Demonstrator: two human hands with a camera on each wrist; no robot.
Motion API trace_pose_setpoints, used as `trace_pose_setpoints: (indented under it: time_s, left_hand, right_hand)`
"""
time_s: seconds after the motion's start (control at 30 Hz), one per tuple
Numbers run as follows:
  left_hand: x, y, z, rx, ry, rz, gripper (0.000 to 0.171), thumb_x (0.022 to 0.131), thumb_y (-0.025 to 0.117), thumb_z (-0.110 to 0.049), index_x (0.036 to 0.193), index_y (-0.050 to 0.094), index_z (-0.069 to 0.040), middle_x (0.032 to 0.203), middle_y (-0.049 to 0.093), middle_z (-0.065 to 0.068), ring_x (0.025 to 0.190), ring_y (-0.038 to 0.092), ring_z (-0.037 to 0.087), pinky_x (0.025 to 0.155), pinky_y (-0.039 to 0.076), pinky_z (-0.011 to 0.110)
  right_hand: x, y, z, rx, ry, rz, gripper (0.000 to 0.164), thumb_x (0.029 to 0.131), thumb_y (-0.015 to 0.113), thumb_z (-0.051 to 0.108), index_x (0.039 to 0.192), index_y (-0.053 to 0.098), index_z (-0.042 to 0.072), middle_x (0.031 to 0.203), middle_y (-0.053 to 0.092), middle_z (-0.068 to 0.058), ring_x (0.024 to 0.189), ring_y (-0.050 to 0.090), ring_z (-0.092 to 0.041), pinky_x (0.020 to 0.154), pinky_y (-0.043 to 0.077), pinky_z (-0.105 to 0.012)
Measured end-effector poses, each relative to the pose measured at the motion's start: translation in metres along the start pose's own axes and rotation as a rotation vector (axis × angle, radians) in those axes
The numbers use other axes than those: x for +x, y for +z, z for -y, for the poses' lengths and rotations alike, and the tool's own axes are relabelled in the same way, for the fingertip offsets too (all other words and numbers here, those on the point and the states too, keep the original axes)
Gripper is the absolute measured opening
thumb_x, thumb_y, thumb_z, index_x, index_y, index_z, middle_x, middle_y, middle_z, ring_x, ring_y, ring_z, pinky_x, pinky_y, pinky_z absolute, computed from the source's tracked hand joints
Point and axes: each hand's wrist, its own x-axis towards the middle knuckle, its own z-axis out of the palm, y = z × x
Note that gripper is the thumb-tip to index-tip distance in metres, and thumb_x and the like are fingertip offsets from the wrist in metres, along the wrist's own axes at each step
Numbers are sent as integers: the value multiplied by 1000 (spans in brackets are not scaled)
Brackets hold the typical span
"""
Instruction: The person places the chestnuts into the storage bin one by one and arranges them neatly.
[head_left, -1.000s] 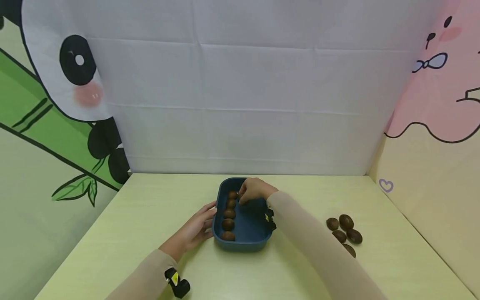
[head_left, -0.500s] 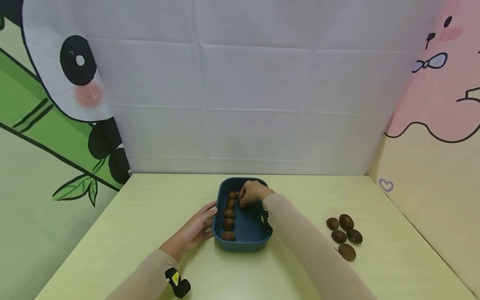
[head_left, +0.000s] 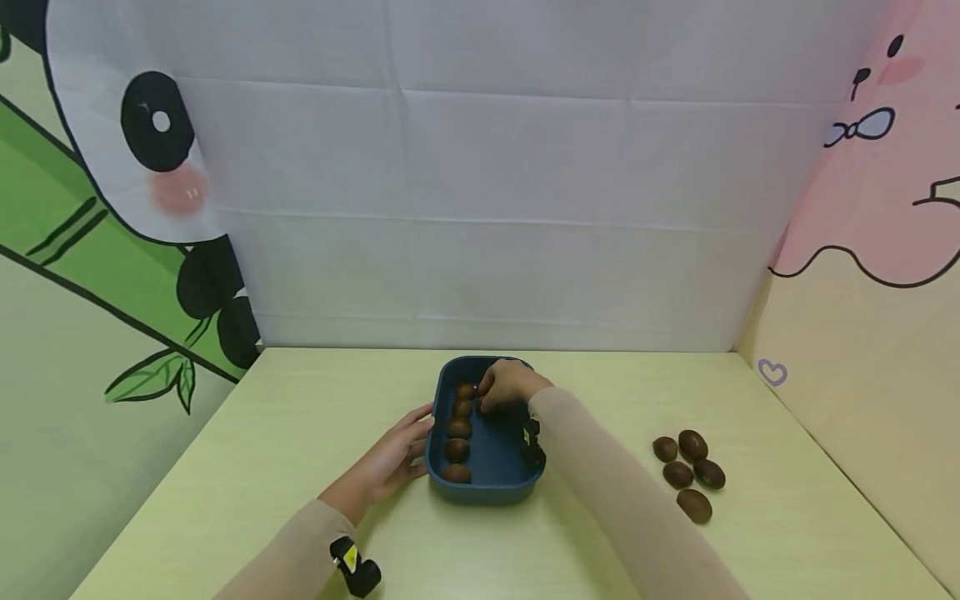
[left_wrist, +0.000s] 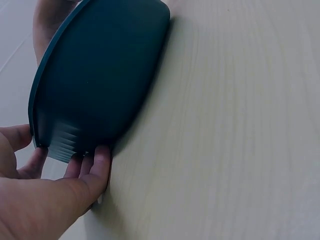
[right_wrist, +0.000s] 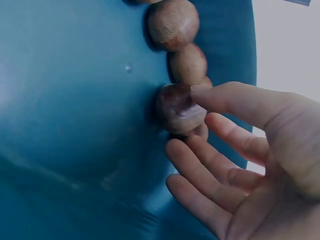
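A blue box holds a row of brown, rounded nuts along its left wall. From the left, my left hand touches the outside of that wall with spread fingers; the left wrist view shows its fingertips on the box's side. My right hand reaches over the right wall into the far part of the box. In the right wrist view its thumb and fingers pinch a brown nut beside the row. From the head, the hand covers this nut almost wholly.
Several loose brown nuts lie on the pale wooden table, right of my right forearm. A white cloth panel stands behind the table, with printed walls at both sides.
My right hand shifted slightly down and inward, then stays nearly still at the far end of the box. The forearm has uncovered the nearest loose nut. The left hand holds its place.
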Motion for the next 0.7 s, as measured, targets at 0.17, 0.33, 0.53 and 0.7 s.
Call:
trace_pose_setpoints:
  time_s: [0.17,0.33,0.53,0.7]
  left_hand:
    - [0,0,0,0,-4,-9,59,108,44,-34,160,22,-16,147,46,22,129,51,29,96,47,44]
    - [0,0,0,5,-4,-16,60,108,45,-34,160,22,-16,147,46,22,128,51,29,96,47,44]
    - [1,1,0,-4,-3,-21,60,107,46,-35,159,23,-16,148,45,21,131,49,31,99,45,47]
    - [1,2,1,-7,-1,-17,61,107,47,-35,159,23,-15,148,45,22,132,48,32,99,45,47]
  right_hand:
    - [-2,-9,0,15,-26,30,27,86,79,17,112,74,12,95,68,1,85,67,-20,77,54,-36]
    - [-7,-23,1,48,-67,72,40,86,80,19,122,69,6,100,68,0,94,68,-25,85,54,-42]
    - [-18,-36,-1,64,-127,114,43,90,75,16,128,64,0,95,70,-4,97,67,-32,86,53,-48]
    - [-30,-45,-8,58,-170,95,41,90,76,17,126,65,2,100,69,-4,89,65,-22,80,53,-41]
